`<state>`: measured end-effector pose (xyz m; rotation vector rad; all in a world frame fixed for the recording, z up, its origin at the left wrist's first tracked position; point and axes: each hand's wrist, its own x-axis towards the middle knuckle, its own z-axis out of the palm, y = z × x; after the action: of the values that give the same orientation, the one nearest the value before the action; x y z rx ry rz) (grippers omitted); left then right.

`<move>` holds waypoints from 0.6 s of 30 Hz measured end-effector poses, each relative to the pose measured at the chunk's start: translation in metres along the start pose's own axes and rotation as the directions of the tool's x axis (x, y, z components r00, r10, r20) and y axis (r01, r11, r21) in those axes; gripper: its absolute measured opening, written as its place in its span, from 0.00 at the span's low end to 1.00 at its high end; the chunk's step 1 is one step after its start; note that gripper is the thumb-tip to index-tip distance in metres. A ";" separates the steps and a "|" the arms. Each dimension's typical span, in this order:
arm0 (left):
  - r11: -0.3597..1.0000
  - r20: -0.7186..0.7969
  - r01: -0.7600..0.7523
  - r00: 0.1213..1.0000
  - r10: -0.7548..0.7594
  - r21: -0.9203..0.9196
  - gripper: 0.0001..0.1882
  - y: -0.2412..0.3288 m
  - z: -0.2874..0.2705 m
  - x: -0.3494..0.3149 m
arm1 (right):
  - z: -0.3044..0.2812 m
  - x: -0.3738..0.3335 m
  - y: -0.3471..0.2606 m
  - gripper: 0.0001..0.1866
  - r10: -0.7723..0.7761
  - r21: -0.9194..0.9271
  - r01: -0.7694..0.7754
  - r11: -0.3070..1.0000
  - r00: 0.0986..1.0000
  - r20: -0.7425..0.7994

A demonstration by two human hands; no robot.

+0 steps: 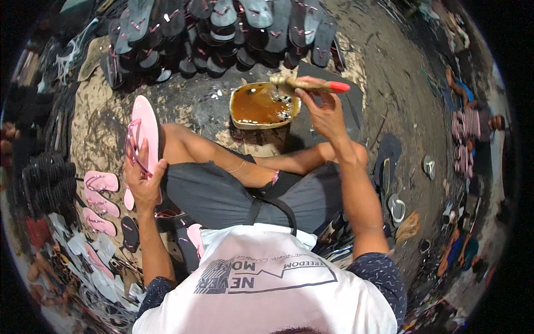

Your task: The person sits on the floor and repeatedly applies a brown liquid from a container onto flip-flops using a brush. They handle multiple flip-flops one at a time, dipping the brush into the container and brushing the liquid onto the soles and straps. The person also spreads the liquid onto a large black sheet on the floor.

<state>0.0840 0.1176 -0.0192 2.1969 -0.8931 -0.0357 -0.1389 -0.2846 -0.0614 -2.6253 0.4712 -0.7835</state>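
My left hand (143, 177) is closed round a pink flip-flop (147, 119) with shiny dark pink straps, held up beside my left knee with its toe pointing away from me. My right hand (324, 111) grips a paintbrush (314, 85) with a wooden handle and a red end. The brush lies nearly level, its bristles over the right rim of a cut-open container (261, 126). Amber-brown glossy liquid (257, 106) fills much of this container, with dark specks near its right side. Bristle tips are hard to make out against the liquid.
Many dark flip-flops (222, 33) are stacked beyond the container. Several pink flip-flops (102, 201) lie on the ground at my left, near a pile of black straps or soles (45, 179). A dark sheet (347, 106) lies right of the container. Other people (470, 122) sit at far right.
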 end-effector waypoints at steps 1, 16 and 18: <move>0.996 0.020 0.034 0.999 -0.032 -0.083 0.28 -0.009 0.000 0.002 | -0.009 -0.013 0.021 0.15 0.159 0.188 -0.169 0.968 0.985 0.065; -0.364 0.510 0.452 0.857 -0.075 -0.814 0.30 0.145 0.110 0.031 | -0.026 0.031 -0.154 0.12 0.148 0.648 0.058 0.760 0.954 -0.260; -0.314 0.462 0.421 0.884 -0.066 -0.851 0.30 0.139 0.110 0.025 | -0.023 -0.001 -0.175 0.12 0.175 0.785 -0.005 0.619 0.976 -0.132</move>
<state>-0.0102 -0.0332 -0.0014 0.5734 -0.1057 -0.9665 -0.1162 -0.1358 0.0303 -1.6898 0.2197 -0.9485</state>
